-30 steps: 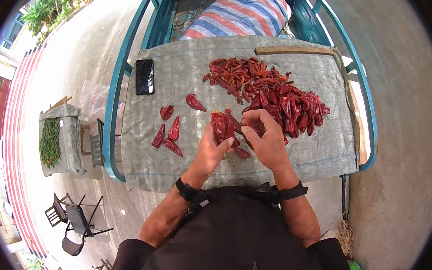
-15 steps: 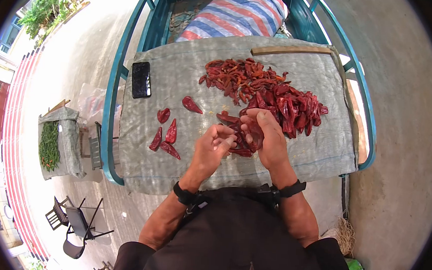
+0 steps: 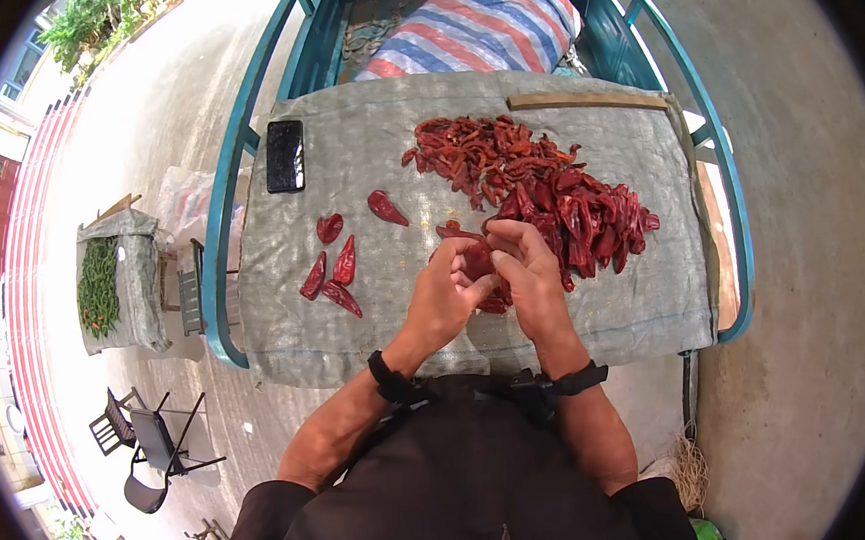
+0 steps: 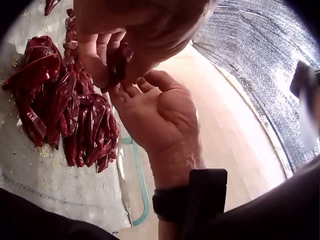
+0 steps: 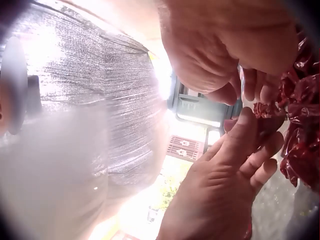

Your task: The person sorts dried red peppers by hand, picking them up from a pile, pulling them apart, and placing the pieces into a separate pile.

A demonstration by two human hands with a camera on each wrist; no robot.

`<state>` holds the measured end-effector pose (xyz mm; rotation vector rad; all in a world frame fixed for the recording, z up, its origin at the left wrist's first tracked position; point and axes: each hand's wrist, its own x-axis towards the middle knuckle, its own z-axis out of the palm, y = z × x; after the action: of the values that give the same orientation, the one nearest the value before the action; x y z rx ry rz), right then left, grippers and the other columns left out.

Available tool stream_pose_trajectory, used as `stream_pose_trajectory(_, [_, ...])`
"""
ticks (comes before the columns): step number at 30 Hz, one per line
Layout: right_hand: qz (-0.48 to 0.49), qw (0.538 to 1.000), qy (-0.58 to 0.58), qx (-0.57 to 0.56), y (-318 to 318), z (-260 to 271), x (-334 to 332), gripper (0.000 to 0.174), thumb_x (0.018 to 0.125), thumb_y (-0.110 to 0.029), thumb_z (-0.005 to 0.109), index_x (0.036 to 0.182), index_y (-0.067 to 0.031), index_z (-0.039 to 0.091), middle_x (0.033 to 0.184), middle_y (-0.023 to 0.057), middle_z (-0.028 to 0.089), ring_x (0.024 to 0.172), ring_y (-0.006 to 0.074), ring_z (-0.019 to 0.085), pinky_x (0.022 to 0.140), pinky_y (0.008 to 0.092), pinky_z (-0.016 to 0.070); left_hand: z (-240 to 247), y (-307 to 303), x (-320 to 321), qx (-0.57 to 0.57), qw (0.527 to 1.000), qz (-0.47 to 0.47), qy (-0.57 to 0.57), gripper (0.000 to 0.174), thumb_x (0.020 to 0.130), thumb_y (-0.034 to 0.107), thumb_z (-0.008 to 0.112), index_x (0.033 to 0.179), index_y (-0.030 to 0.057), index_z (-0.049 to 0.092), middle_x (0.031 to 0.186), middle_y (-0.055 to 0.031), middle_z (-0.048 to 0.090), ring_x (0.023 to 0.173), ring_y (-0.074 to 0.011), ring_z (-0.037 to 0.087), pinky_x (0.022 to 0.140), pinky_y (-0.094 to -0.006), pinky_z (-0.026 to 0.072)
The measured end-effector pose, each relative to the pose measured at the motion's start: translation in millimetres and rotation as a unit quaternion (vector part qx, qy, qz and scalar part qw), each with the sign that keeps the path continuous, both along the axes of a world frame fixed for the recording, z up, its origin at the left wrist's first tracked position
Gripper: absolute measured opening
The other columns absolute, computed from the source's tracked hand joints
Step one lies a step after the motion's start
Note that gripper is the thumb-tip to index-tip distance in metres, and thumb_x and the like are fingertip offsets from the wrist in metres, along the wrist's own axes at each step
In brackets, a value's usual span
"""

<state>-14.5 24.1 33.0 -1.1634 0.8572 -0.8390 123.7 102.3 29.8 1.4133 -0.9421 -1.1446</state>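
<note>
A dark red dried chili pepper [image 3: 477, 260] is between the two hands over the grey woven sheet [image 3: 328, 182]. My left hand [image 3: 438, 306] holds it with thumb and curled fingers, and the left wrist view shows the chili [image 4: 118, 64] inside that grip. From the other side my right hand [image 3: 539, 293] pinches it with thumb and forefinger. More chilies lie just beneath the hands, partly hidden. Beyond the right hand is a heap of large dark red chilies [image 3: 596, 221], joined to a heap of smaller, shrivelled orange-red pieces [image 3: 491, 146].
Several single chilies [image 3: 345, 260] lie left of the hands. A black phone [image 3: 286, 156] rests near the sheet's left edge, a wooden strip [image 3: 590, 101] along its far edge. Teal rails [image 3: 220, 215] flank both sides. Behind lies a striped sack [image 3: 469, 32].
The dark red chili that my left hand held up a second ago has left that hand. Both hands have since closed in on another chili, the left moving right toward the right hand.
</note>
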Motion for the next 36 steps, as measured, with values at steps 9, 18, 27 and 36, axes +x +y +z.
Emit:
stream_pose_trajectory(9, [-0.037,0.967,0.217,-0.126,-4,-4,-12,0.034,0.097,-0.010,0.073,0.128,0.0012,0.064,0.117,0.0152,0.071,0.100,0.0229,0.071,0.091,0.0390,0.0578,-10,-4,0,-0.059,0.997,0.014,0.036,0.057,0.099,-0.010,0.067,0.153,-0.0037,0.049,0.131,-0.0127,0.067,0.106,-0.0114,0.069,0.088,-0.0252,0.0594])
stream_pose_trajectory(18, [-0.075,0.929,0.311,-0.186,-16,-5,-31,0.034,0.092,-0.007,0.076,0.124,-0.0009,0.067,0.114,0.0138,0.071,0.089,0.0223,0.070,0.083,0.0369,0.0583,-35,11,55,0.019,0.985,0.092,-0.144,0.046,0.093,-0.001,0.075,0.135,-0.0028,0.057,0.133,-0.0162,0.065,0.101,-0.0215,0.071,0.089,-0.0364,0.0606])
stream_pose_trajectory(27, [0.061,0.877,0.406,-0.249,-7,-34,-22,0.061,0.084,-0.009,0.086,0.138,-0.0007,0.059,0.128,0.0216,0.068,0.104,0.0346,0.072,0.090,0.0443,0.0592,-53,22,41,0.119,0.944,0.006,-0.308,0.082,0.079,0.014,0.091,0.149,-0.0016,0.051,0.132,-0.0182,0.065,0.106,-0.0286,0.071,0.092,-0.0399,0.0608])
stream_pose_trajectory(36, [0.040,0.871,0.408,-0.271,5,-67,-5,0.082,0.084,-0.014,0.086,0.152,0.0046,0.045,0.144,0.0280,0.059,0.125,0.0478,0.065,0.107,0.0495,0.0537,-115,6,31,0.041,0.998,0.028,0.025,0.078,0.089,-0.005,0.078,0.156,-0.0059,0.038,0.137,-0.0205,0.059,0.119,-0.0247,0.069,0.091,-0.0344,0.0624])
